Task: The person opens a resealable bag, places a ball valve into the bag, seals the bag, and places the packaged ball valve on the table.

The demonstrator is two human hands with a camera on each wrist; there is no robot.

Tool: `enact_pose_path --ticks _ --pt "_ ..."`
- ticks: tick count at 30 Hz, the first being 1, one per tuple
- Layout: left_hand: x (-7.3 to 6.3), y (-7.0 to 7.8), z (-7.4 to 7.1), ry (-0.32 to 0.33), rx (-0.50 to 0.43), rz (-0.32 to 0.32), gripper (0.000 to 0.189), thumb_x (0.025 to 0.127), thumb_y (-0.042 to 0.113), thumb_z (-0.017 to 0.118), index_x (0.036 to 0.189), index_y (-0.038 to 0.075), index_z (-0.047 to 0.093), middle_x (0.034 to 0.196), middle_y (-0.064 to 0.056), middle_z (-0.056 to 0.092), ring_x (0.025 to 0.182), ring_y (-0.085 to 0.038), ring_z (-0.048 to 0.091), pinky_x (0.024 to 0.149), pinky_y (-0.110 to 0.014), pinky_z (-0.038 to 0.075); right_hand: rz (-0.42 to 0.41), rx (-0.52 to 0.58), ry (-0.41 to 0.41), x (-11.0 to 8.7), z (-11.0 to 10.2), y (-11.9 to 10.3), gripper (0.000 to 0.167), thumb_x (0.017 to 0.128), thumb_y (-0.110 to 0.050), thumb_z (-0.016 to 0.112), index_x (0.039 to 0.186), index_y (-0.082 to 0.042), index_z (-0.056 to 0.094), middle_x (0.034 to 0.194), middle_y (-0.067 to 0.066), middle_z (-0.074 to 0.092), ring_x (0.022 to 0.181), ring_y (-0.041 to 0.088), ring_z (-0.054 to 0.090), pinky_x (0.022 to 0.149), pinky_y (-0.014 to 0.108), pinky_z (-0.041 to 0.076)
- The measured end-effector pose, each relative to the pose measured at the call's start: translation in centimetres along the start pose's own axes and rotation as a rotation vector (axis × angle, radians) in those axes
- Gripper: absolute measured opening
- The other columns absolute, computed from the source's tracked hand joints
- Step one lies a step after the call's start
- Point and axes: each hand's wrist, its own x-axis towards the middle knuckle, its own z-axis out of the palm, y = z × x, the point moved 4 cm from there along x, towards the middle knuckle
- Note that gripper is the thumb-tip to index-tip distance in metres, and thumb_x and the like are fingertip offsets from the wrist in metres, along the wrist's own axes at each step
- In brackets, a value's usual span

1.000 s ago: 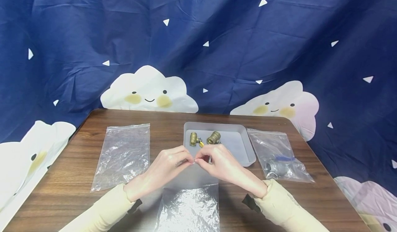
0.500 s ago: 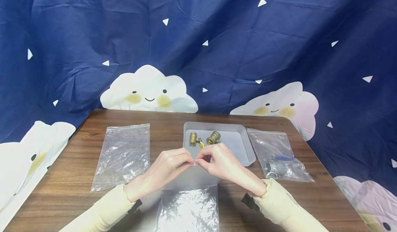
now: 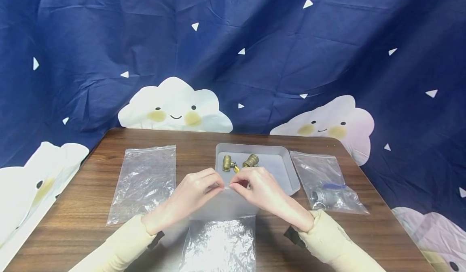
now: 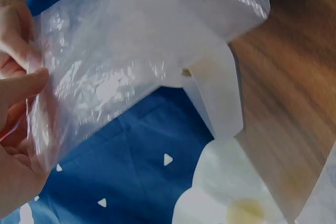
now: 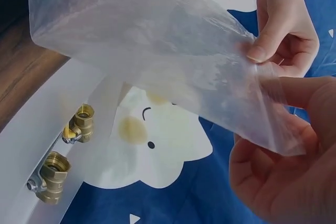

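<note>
Clear plastic bag [image 4: 105, 45] at lower center of the head view, one edge pinched by left hand [image 3: 196, 189] and right hand [image 3: 258, 187], fingertips close together. Likely light, limp, slippery; best held by that edge, since thin film could cling or crease. Just beyond, grey tray [image 3: 276, 169], two brass ball valves [image 3: 227, 163] inside; hands and film block its near side. On table [image 3: 196, 142]: flat zip bag [image 3: 149, 179] left, zip bag [image 3: 313, 165] holding grey metal valve [image 3: 326, 198] right.
</note>
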Motion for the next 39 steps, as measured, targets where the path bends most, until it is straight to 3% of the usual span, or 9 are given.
enact_pose_path --ticks 6,16,28,39 --pt "-0.1 -0.1 -0.4 -0.025 0.002 -0.005 0.018 0.078 0.000 0.078 0.085 0.012 0.067 0.083 0.006 0.067 0.076 -0.004 0.065 0.074 -0.006 0.052 -0.001 -0.014 0.007 0.0 0.1 0.3 0.005 0.084 -0.016 0.077 0.082 -0.020 0.075 0.071 -0.011 0.068 0.066 -0.002 0.059 0.058 0.012 0.046" --pt "-0.2 0.3 -0.3 0.003 -0.030 0.070 0.013 0.080 0.001 0.076 0.084 0.011 0.069 0.085 0.005 0.070 0.078 -0.004 0.066 0.078 -0.007 0.052 0.051 -0.034 0.039 0.2 0.0 0.4 0.007 0.081 -0.016 0.078 0.079 -0.022 0.076 0.068 -0.012 0.069 0.063 -0.004 0.059 0.055 0.012 0.045" --pt "-0.2 -0.4 -1.2 -0.002 0.029 0.002 0.016 0.077 0.002 0.079 0.086 0.012 0.069 0.083 0.005 0.070 0.075 -0.005 0.067 0.073 -0.008 0.054 0.006 0.014 0.022 0.3 -0.1 0.6 0.006 0.083 -0.015 0.078 0.081 -0.020 0.076 0.068 -0.011 0.068 0.063 -0.006 0.056 0.056 0.010 0.046" --pt "-0.3 0.1 -1.2 0.004 0.011 0.076 0.016 0.076 0.000 0.079 0.084 0.010 0.070 0.084 0.005 0.071 0.078 -0.005 0.068 0.077 -0.008 0.054 0.030 0.014 0.056 0.4 -0.3 0.8 0.006 0.080 -0.013 0.079 0.080 -0.018 0.077 0.071 -0.007 0.072 0.063 -0.003 0.059 0.057 0.012 0.048"
